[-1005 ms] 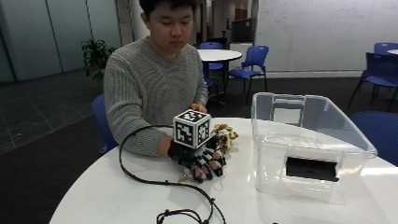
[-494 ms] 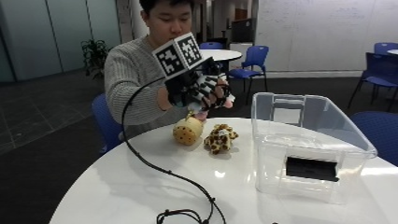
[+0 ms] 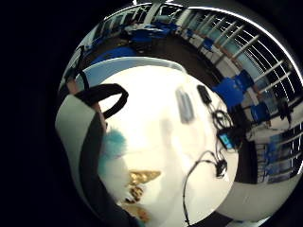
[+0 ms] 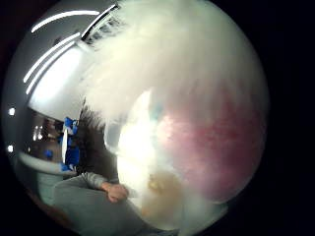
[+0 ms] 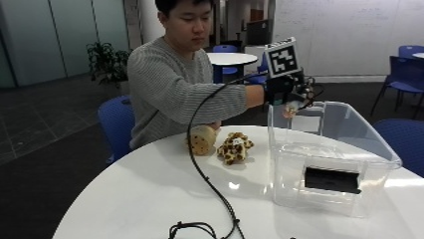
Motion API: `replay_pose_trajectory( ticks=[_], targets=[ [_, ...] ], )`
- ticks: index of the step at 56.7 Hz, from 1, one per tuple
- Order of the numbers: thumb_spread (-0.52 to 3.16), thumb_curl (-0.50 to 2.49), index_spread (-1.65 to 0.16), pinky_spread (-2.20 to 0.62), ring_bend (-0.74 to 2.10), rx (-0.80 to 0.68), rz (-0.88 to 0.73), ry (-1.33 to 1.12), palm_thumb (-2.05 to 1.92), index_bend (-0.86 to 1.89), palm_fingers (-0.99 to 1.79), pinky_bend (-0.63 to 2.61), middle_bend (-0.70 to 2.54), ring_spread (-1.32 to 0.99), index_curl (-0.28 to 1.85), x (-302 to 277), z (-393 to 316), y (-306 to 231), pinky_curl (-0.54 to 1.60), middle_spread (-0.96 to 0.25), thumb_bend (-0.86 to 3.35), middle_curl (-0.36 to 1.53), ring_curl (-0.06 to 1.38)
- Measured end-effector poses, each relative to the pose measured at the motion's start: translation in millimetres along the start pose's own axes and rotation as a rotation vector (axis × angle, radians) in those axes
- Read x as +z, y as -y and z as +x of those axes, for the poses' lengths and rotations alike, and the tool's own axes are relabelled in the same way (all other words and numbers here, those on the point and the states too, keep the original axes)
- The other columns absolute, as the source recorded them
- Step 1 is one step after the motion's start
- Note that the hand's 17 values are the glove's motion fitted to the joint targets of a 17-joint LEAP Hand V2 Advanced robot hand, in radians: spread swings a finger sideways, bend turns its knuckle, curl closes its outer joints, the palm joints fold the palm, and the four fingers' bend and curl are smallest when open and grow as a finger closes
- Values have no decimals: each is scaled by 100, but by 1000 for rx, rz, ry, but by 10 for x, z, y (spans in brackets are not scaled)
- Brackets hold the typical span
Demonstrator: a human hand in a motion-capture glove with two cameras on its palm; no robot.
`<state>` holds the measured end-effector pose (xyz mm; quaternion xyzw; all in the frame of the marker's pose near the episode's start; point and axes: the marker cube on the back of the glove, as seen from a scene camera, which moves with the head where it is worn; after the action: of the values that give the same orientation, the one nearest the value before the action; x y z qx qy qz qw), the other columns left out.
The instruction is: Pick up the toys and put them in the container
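Clear plastic container (image 5: 331, 164) upright on table, right side, lid off. Small white-and-pink fluffy toy (image 5: 289, 110) held above container's far left corner. Spotted giraffe plush (image 5: 233, 148) lying on table left of container, apart. Tan round plush (image 5: 201, 140) just left of giraffe, touching it.

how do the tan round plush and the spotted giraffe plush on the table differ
The tan round plush toy is plain and stands upright; the spotted yellow-brown giraffe plush toy is patterned and sprawls low. The tan one is farther from the clear plastic container. Both rest on the white round table, untouched.
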<state>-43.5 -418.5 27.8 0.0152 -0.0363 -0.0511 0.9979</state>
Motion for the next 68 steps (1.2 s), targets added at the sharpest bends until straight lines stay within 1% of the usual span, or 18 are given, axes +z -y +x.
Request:
replay_pose_trajectory(
  ticks=[7,12,15,20,21,22,23,24,25,27,28,29,35,44,50,58,63,68],
  targets=[
    [68,94,-40,-41,118,-88,-26,-66,62,35,91,110,76,-47,59,231,-284,181,52,-27,4,68,62],
    [68,97,-40,-40,117,-94,-52,-81,62,32,88,112,75,-47,63,350,-338,206,52,-27,3,69,62],
    [69,98,-42,-40,116,-81,-105,-75,61,26,83,113,74,-47,64,441,-342,184,53,-27,3,70,62],
    [82,94,-40,-38,120,-78,-257,-25,54,8,58,116,64,-46,61,585,-316,80,52,-28,-2,67,64],
    [91,90,-40,-36,119,-80,-282,-19,43,8,42,112,60,-45,59,611,-308,55,51,-28,-7,66,63],
    [94,88,-40,-35,120,-80,-301,-15,39,11,38,112,59,-45,60,635,-300,32,53,-28,-7,66,64],
    [98,84,-40,-30,109,-77,-316,-13,32,13,14,108,53,-44,60,656,-291,11,52,-28,-10,64,61],
    [101,81,-40,-26,105,-74,-327,-9,27,17,3,108,51,-42,61,673,-283,-9,54,-28,-10,63,61],
    [104,79,-40,-24,104,-73,-336,-4,24,17,2,109,51,-41,62,686,-278,-30,54,-28,-9,63,62],
    [108,73,-41,-18,88,-74,-346,7,16,18,-16,104,44,-37,59,706,-278,-75,50,-27,-10,59,55],
    [109,71,-41,-15,85,-75,-347,12,14,18,-14,103,42,-36,58,713,-281,-97,48,-27,-8,58,54],
    [110,69,-41,-13,77,-76,-346,15,8,18,-25,99,38,-33,57,717,-283,-118,46,-26,-10,56,50],
    [116,59,-40,-4,57,-94,-340,19,-1,15,-21,91,30,-25,52,686,-296,-237,40,-23,-5,51,41],
    [121,49,-39,2,46,-120,-321,30,-3,14,-14,82,22,-19,46,554,-274,-455,36,-21,-4,47,36],
    [123,44,-38,4,42,-141,-305,59,-3,15,-10,77,19,-17,43,363,-283,-778,34,-21,-3,45,35],
    [125,39,-38,5,39,-159,-284,133,-4,16,-7,75,17,-16,40,-11,-236,-1618,34,-20,-4,43,33],
    [126,36,-39,6,37,-167,-281,103,-4,17,-6,74,17,-15,40,-142,-241,-2257,33,-19,-4,41,33],
    [126,34,-39,6,36,-131,-266,45,-4,18,-4,73,17,-15,39,-173,-283,-2878,33,-18,-4,40,33]
  ],
)
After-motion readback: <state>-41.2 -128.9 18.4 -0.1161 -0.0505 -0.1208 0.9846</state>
